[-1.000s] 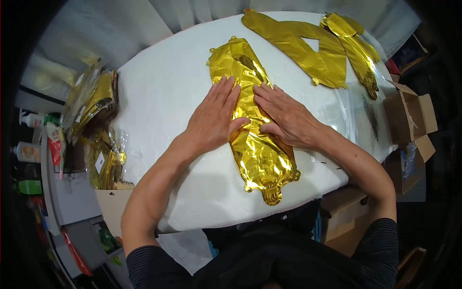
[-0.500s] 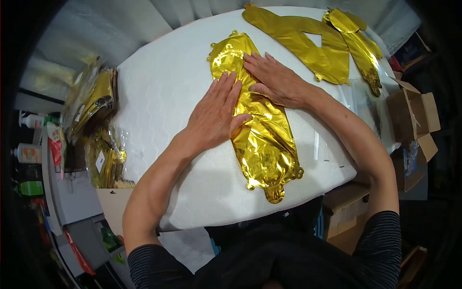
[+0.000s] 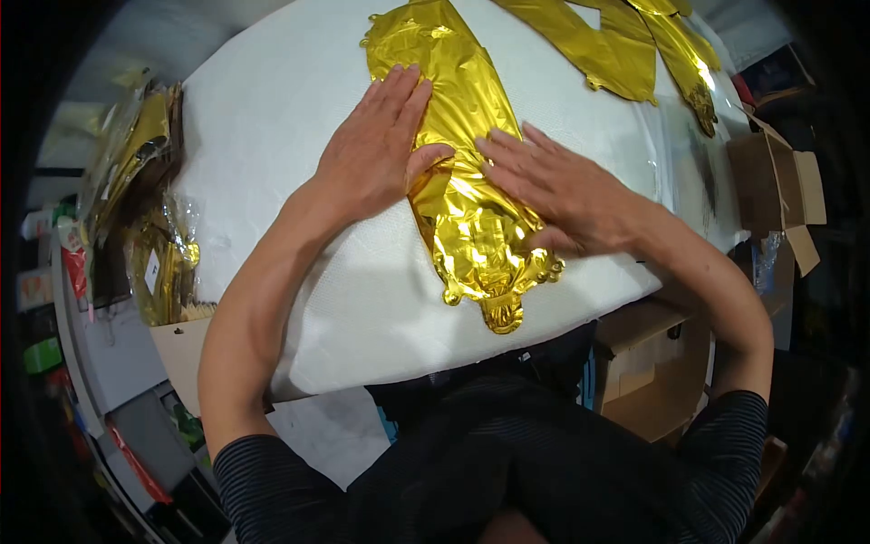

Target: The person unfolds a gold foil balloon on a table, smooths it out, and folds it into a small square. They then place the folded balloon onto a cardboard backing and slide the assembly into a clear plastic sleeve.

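A shiny gold foil balloon lies flat and creased on the white padded table. Its short tail end points toward my body, and small tabs stick out near that end. My left hand rests along its left edge, fingers stretched out and thumb over the foil. On the right edge, lower down, lies my right hand, its fingers extended over the foil and slightly blurred. Neither hand grasps anything.
More flat gold foil balloons lie at the far right of the table. Packed gold foil in clear bags stands at the left. An open cardboard box is beside the right edge, with another box below.
My right hand has slid down the balloon toward the tail end, smoothing out creases in the upper part. My left hand stays on the left edge. The camera view has shifted.
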Available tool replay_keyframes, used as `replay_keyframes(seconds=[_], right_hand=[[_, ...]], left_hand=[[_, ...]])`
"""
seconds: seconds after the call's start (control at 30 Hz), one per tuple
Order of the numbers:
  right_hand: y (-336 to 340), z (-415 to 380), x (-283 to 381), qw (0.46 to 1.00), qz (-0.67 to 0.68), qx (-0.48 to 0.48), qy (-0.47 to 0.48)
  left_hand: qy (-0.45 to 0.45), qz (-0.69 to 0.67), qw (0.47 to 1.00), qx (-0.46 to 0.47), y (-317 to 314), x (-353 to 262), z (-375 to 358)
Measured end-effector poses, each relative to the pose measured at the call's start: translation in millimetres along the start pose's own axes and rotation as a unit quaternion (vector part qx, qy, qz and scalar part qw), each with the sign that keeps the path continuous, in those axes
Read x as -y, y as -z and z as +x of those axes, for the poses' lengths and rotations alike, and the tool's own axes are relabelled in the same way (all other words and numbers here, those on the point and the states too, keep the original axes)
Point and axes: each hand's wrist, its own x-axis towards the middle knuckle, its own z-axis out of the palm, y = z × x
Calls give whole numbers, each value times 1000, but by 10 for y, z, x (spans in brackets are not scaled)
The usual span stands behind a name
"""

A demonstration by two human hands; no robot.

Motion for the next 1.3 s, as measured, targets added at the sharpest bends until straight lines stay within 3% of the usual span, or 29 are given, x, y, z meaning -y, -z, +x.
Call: replay_keyframes(seconds=[0.13,0.33,0.53,0.7,0.83,0.93,1.07,1.2,1.3], right_hand=[[64,-330,219,999,40,36,-3],[86,-500,306,986,145,-56,-60],[-2,13,224,992,41,-115,-27],[62,-167,213,999,46,16,9],[249,-560,369,995,79,54,-27],[359,-709,339,994,85,68,-3],[379,-269,374,994,93,-51,25],[199,390,470,990,79,-77,88],[71,555,493,992,53,-36,105]], left_hand=[[2,7,1000,3,5,-9,9],[-3,5,1000,10,20,-17,11],[-17,18,1000,14,23,6,6],[-27,34,999,6,-12,27,4],[-27,39,999,-5,-68,35,-8],[-19,38,999,-8,-50,48,-11],[-23,47,999,1,-57,41,-19],[-31,36,999,-13,-119,84,-22],[-42,41,998,-26,-129,98,-18]])
